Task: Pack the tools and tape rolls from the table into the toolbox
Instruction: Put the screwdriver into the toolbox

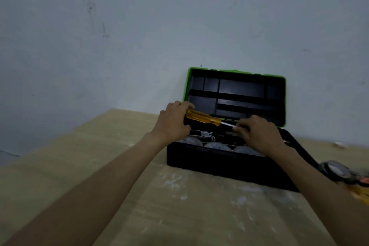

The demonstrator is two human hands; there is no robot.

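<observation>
Pale wood surface (179,195) with white smudges all over it, pushed up against a grey wall (139,26). The left grip (173,122) is out over the left end of the toolbox (219,163). Its fingers are curled over the butt of the screwdriver (202,117) with the thumb underneath, so it's got hold of the amber handle. The screwdriver sits roughly level across the open box, handle left, metal shaft running right. It's above the stuff inside, and I honestly can't tell if it touches anything under it. The right grip (259,134) has the other end, fingertips pinching the shaft, and the hand hides the tip.

The toolbox is black and sits at the back of the surface. Its green-edged lid (235,94) is swung up against the wall, with dividers showing on the inside. Along the front wall of the box there are three grey rolls (216,145) in a row, side by side. Behind them on the left is some white-and-black tool (199,133), too dark to say what it is.

Off the right end of the box a black strip (303,150) slopes down to the surface, no idea what that is. Just past it, at the right edge, a loose roll (337,170) lies on the surface. Next to that are an orange-red thing (365,180) and a yellow thing (361,191), both blurry and cut off by the frame.
</observation>
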